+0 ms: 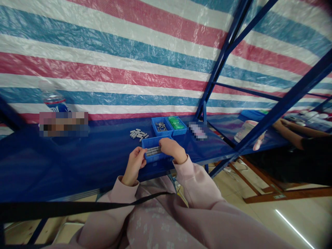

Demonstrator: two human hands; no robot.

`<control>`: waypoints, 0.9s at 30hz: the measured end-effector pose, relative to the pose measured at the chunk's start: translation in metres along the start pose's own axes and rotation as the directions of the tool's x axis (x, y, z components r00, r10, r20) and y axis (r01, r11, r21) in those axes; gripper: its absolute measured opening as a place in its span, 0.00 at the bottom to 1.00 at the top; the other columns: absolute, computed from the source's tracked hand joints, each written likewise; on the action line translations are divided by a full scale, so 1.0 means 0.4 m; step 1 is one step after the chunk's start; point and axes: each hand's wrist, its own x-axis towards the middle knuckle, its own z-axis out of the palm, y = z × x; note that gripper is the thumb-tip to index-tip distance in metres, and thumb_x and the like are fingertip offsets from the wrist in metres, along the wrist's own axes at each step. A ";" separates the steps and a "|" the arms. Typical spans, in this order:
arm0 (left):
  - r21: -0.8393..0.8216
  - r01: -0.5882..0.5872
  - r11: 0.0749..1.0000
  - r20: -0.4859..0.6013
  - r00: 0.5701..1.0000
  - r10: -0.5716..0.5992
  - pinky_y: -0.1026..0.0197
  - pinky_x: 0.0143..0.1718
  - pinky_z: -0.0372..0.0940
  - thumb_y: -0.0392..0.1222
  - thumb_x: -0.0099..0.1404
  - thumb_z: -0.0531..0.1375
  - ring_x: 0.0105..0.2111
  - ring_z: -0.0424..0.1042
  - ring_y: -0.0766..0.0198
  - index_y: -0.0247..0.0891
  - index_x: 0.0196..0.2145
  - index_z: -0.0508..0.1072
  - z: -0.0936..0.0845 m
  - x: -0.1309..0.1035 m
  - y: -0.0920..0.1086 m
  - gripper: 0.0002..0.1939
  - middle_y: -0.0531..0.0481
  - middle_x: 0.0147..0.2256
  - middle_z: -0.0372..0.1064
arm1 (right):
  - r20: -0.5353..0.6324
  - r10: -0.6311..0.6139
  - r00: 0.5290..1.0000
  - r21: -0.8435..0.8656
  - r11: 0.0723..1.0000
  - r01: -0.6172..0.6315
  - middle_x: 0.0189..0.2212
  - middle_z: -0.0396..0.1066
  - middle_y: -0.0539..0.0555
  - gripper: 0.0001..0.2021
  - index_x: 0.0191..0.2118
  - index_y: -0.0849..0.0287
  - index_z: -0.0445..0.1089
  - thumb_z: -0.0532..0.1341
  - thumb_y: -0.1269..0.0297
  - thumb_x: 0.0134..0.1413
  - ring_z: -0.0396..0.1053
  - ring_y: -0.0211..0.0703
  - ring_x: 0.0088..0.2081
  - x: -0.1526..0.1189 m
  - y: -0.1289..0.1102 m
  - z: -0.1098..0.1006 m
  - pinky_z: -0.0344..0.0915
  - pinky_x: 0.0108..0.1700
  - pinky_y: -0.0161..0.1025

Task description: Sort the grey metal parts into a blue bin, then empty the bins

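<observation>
A small blue plastic bin (pixel 157 157) sits near the front edge of the blue shelf, with rows of grey metal cylinders (pixel 153 150) lying in it. My left hand (pixel 135 162) is closed at the bin's left end, thumb and fingers pinching its wall. Over the right end, my right hand (pixel 172 148) has its fingers curled down at the ends of the cylinders; what the fingertips hold is hidden. Behind the bin on the left lies a loose pile of short silvery cylinders (pixel 138 134).
Behind stand a blue bin of small metal parts (pixel 161 127) and another holding green plastic packets (pixel 175 122). A bottle (pixel 55 100) is at the far left. A blue metal post (pixel 220 58) rises at right; beyond it are a co-worker's arms (pixel 292 133) and a plastic tub (pixel 245 131).
</observation>
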 end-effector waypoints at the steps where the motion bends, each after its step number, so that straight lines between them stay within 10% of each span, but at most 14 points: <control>1: 0.000 -0.002 1.000 0.000 1.000 0.002 0.73 0.11 0.39 0.46 0.51 0.62 0.09 0.46 0.79 0.39 0.21 0.55 0.001 -0.001 0.001 0.17 0.65 0.13 0.46 | 0.000 0.001 1.000 0.000 1.000 -0.001 0.45 0.74 0.64 0.17 0.45 0.63 0.72 0.50 0.76 0.56 0.72 0.49 0.46 -0.001 0.001 0.000 0.67 0.42 0.39; 27: -0.040 -0.030 0.999 -0.065 0.998 0.027 0.73 0.10 0.38 0.45 0.51 0.62 0.08 0.46 0.78 0.39 0.21 0.56 0.009 -0.005 -0.004 0.16 0.65 0.12 0.46 | -0.125 -0.020 0.992 0.055 0.998 0.027 0.45 0.74 0.61 0.17 0.44 0.62 0.72 0.49 0.76 0.57 0.71 0.47 0.47 0.021 0.019 0.016 0.65 0.44 0.37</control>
